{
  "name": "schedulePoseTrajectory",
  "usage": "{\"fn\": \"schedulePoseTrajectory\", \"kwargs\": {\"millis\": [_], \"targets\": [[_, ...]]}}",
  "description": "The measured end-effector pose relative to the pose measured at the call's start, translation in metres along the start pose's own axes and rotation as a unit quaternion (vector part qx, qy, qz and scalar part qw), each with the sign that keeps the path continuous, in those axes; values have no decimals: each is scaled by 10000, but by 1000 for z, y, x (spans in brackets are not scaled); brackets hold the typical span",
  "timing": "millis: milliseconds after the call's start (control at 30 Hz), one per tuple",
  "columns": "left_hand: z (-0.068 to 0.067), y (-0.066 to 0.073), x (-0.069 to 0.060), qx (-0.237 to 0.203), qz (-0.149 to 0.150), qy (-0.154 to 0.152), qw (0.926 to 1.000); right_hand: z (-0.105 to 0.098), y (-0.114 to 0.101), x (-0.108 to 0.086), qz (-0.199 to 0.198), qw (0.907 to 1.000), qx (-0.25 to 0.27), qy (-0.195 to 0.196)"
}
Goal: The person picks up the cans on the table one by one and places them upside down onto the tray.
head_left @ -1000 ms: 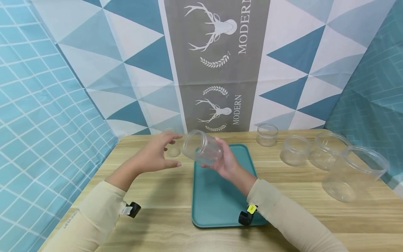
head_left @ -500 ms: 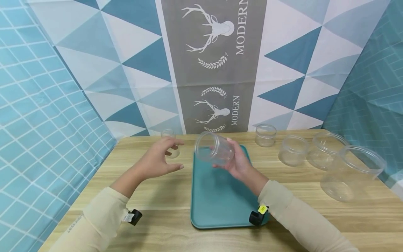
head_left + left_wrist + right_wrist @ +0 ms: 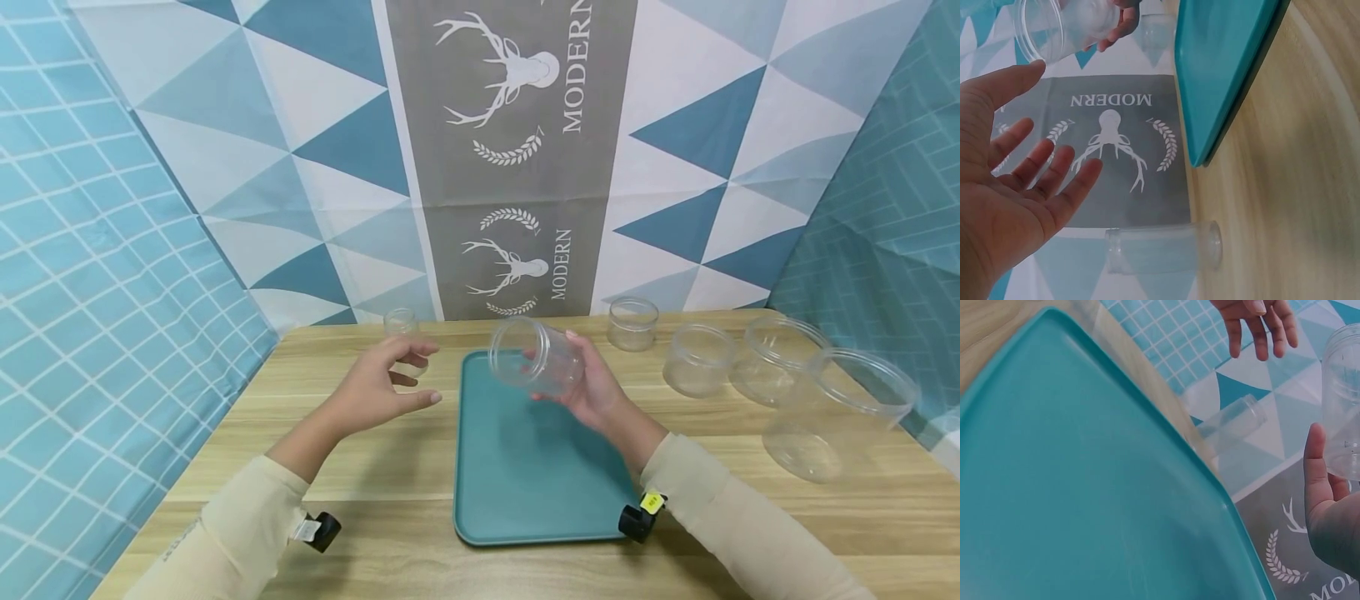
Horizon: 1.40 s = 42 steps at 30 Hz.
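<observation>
**Monitor:** Report status, near to far.

**Operator:** Nearest is the counter point(image 3: 375, 525), with the tray point(image 3: 525, 483) on it. Above the tray's far part, my right grip point(image 3: 596, 393) holds the clear jar point(image 3: 558, 362) around its base end. The jar is tilted, rim end toward my left grip point(image 3: 375, 379).

**Monitor:** State of that second grip?

**Operator:** Holding nothing. Fingers are loosely curved, thumb apart, with a visible gap to the rim.

**Monitor:** What is complete?

**Operator:** The lift: the clear jar is clear of the counter and in hand. Setting it down is not done.

**Monitor:** Remaining items?

**Operator:** Right of the tray, receding: large container point(image 3: 828, 417), wide container point(image 3: 776, 362), low container point(image 3: 699, 362) and small container point(image 3: 633, 327), all upright on the counter. At the far left, the slim jar point(image 3: 401, 321) stands near the back edge, partly hidden by my hand. I judge the work part-way: one jar in hand, five vessels at rest.
</observation>
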<state>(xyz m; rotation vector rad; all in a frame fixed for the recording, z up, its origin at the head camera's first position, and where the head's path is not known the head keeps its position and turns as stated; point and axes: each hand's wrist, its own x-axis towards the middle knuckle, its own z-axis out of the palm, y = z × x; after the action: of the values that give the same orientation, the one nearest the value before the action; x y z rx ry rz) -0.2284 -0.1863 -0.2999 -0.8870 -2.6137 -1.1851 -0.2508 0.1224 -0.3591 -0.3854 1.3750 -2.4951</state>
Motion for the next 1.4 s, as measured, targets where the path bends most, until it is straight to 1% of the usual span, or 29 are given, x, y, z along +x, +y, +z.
{"fn": "schedulePoseTrajectory", "kwargs": {"millis": [67,133,267,367,467,533,700,800,900,1000,1067,1167,1267,1400], "targets": [[2,-2,-1,-102,-71,-6,9999,-4,-1,-2,-24,9999,-90,-56],[4,-4,-2,-100,-117,-8,9999,-6,-2,-5,-38,9998,-189,-72],[7,-9,-4,80,-208,-48,9997,-12,-6,-9,-43,9991,-419,-69],[10,-12,-6,210,-323,-173,9991,-16,-9,-12,-68,9985,-542,-82],[14,-14,-7,317,-487,-289,9979,-19,-13,-16,-115,9977,-664,-64],[17,-16,-9,293,-594,-336,9972,-20,-15,-18,-168,9973,-717,-20],[24,-19,-11,79,-938,-306,9951,-21,-19,-24,-337,9961,-793,197],[28,-20,-11,2,-1203,-292,9923,-24,-22,-26,-449,9956,-806,132],[33,-21,-12,-269,-1548,-347,9870,-28,-23,-28,-522,9942,-938,-21],[38,-23,-13,-637,-1937,-437,9780,-33,-24,-29,-527,9912,-1212,-123],[42,-25,-13,-885,-2106,-456,9725,-35,-25,-30,-511,9895,-1341,-151],[47,-26,-14,-1152,-2263,-439,9662,-36,-28,-32,-491,9884,-1433,-126],[52,-26,-14,-1479,-2419,-402,9581,-38,-31,-33,-522,9873,-1499,-53],[58,-25,-14,-1756,-2771,-361,9440,-39,-37,-33,-613,9829,-1738,-28]]}}
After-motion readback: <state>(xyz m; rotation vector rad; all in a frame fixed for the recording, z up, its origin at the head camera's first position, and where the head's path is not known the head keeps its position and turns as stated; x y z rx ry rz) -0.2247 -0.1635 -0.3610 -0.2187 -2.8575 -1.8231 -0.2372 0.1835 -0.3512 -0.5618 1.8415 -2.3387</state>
